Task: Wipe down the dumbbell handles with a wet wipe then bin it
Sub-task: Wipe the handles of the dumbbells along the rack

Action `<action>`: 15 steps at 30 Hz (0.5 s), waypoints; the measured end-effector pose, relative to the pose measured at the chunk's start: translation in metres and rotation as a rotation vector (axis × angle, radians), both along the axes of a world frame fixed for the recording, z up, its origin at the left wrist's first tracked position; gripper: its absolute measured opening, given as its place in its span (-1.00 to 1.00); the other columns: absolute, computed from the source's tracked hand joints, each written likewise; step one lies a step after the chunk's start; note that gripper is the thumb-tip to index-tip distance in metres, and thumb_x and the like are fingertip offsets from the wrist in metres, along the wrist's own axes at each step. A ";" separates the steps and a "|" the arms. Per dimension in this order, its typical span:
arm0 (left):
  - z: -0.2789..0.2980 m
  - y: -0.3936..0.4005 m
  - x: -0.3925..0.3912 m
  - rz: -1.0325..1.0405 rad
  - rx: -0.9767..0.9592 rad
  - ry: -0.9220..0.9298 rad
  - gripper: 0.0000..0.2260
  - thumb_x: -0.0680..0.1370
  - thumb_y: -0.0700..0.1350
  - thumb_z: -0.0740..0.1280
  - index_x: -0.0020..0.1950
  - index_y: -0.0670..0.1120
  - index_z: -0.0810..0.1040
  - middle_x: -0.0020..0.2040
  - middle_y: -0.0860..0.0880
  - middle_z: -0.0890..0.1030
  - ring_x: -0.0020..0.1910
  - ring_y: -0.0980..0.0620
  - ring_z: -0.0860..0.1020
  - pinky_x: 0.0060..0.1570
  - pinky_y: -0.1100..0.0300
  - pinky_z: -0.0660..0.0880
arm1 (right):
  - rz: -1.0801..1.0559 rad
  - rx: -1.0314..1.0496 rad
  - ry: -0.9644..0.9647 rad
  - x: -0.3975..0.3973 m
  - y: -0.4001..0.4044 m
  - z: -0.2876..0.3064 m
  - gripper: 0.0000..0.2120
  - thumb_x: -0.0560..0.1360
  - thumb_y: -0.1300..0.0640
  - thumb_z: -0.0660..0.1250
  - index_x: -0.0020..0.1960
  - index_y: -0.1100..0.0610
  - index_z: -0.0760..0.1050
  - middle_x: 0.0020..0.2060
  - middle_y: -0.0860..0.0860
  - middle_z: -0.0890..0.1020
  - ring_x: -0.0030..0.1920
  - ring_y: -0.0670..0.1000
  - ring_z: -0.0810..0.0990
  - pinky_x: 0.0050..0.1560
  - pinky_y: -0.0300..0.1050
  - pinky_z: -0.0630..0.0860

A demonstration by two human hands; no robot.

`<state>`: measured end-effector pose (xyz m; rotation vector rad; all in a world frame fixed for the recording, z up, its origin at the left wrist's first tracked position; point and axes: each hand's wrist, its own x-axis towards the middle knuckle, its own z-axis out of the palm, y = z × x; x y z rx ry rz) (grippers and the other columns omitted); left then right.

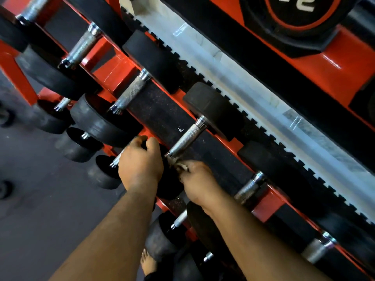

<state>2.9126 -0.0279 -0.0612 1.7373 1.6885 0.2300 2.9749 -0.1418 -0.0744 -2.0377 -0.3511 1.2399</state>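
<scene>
A black dumbbell with a knurled steel handle [185, 139] lies on the red rack's top tier. My right hand [197, 180] pinches a small crumpled wet wipe [181, 165] against the near end of that handle, where it meets the near weight head. My left hand [140, 163] is cupped over the near black head of the same dumbbell, which is mostly hidden beneath it. Neighbouring handles, one to the left [130, 93] and one to the right [246, 189], lie parallel on the same tier.
The red rack [113, 75] runs diagonally with several more black dumbbells on a lower tier [81, 146]. A large weight plate [296, 15] stands at the top right. Dark rubber floor [30, 199] spreads at the left. A bare foot [149, 264] shows at the bottom.
</scene>
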 end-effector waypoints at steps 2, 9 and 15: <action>0.000 0.000 0.000 0.001 -0.010 0.003 -0.78 0.56 0.04 0.18 -0.08 -0.01 0.58 -0.27 0.01 0.52 -0.15 -0.14 0.50 -0.18 0.06 0.37 | -0.046 0.079 0.060 0.013 -0.003 0.011 -0.82 0.59 0.21 0.29 0.08 0.13 0.66 -0.04 0.11 0.72 0.03 0.10 0.68 0.14 0.16 0.58; 0.005 0.000 -0.001 0.012 -0.039 -0.003 -0.82 0.57 0.06 0.18 -0.06 0.10 0.57 -0.29 0.09 0.50 -0.17 -0.06 0.50 -0.19 0.09 0.35 | 0.513 0.264 -0.984 0.047 0.024 0.013 -0.47 0.53 0.22 0.01 0.45 0.08 0.43 0.28 0.06 0.61 0.40 0.12 0.47 0.41 0.26 0.33; 0.005 0.002 -0.002 -0.008 -0.035 -0.010 -0.76 0.58 0.09 0.19 -0.04 0.04 0.62 -0.24 0.05 0.52 -0.14 -0.05 0.45 -0.13 0.11 0.33 | 1.132 0.037 -1.136 0.033 -0.003 -0.020 -0.34 0.48 0.17 -0.12 0.56 0.00 0.27 0.56 -0.08 0.27 0.57 0.07 0.19 0.48 0.43 0.01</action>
